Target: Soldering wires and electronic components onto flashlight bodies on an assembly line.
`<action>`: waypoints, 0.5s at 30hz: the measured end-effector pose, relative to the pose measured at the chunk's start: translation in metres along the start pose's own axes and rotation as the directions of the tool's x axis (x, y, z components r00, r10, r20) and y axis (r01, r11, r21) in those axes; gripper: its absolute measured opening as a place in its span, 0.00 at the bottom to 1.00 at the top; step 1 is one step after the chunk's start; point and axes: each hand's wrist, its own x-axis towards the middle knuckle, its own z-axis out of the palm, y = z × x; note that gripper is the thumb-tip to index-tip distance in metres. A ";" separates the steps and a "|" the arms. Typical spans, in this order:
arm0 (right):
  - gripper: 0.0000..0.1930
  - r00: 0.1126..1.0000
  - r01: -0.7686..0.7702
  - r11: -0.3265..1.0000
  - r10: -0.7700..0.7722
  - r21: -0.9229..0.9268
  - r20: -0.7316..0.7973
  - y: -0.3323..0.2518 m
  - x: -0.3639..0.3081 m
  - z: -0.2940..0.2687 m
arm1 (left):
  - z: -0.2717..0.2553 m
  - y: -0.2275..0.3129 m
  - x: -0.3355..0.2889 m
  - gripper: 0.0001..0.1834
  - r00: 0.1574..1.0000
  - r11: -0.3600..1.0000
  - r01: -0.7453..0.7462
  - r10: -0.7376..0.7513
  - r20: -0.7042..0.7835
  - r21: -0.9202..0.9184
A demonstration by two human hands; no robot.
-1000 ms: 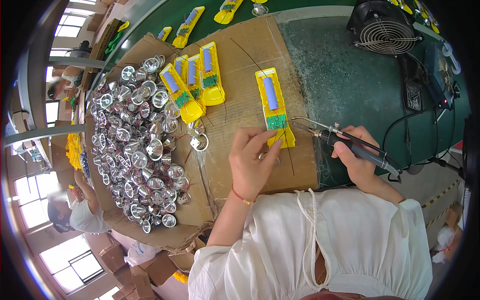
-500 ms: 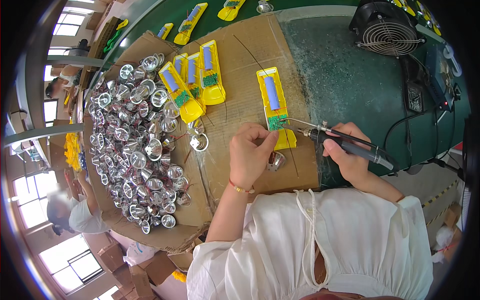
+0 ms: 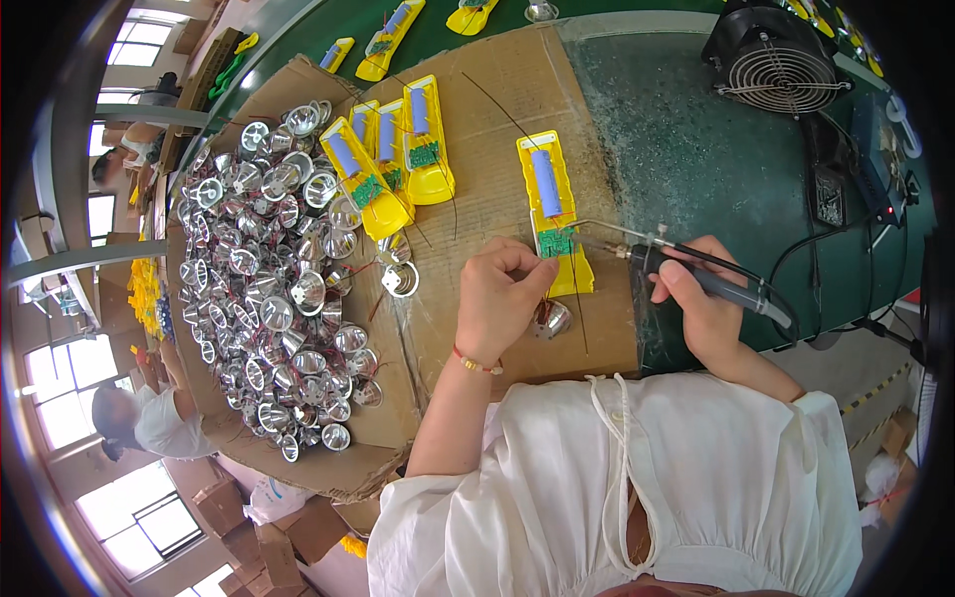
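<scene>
A: A green bench (image 3: pixel 668 119) is being partly covered by a cardboard sheet (image 3: pixel 482 209). Where is the workpiece being supported?

B: The yellow housing (image 3: pixel 571 277) is being supported near the sheet's right edge. A violet cell (image 3: pixel 546 184) and a green circuit board (image 3: pixel 554 243) are being carried inside it.

A: How are the hands being used?

B: By the right hand (image 3: pixel 708 308), a soldering iron (image 3: pixel 711 283) is being gripped, its tip being directed at the board's right side; contact cannot be told. The left hand (image 3: pixel 500 303) is being held narrow, thumb and forefinger together beside the board; whether a wire is being pinched cannot be told. A reflector (image 3: pixel 553 318) is being left just below those fingers.

A: Which step is being performed?

B: Soldering at the board, by judgement. A steady tip is being called for next, with the fingertips being kept off the heat.

A: What room is being offered?

B: Leftward, bare cardboard is being left before the grouped housings (image 3: pixel 430 149). Rightward, bench space is being offered below the fan (image 3: pixel 783 80), though it is being crossed by the iron's cable (image 3: pixel 788 316).
</scene>
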 end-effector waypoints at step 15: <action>0.06 0.978 0.154 0.981 -0.168 -0.116 -0.121 -0.008 0.006 -0.040 | -0.008 0.010 -0.013 0.09 0.998 0.990 0.063 -0.063 -0.002 0.124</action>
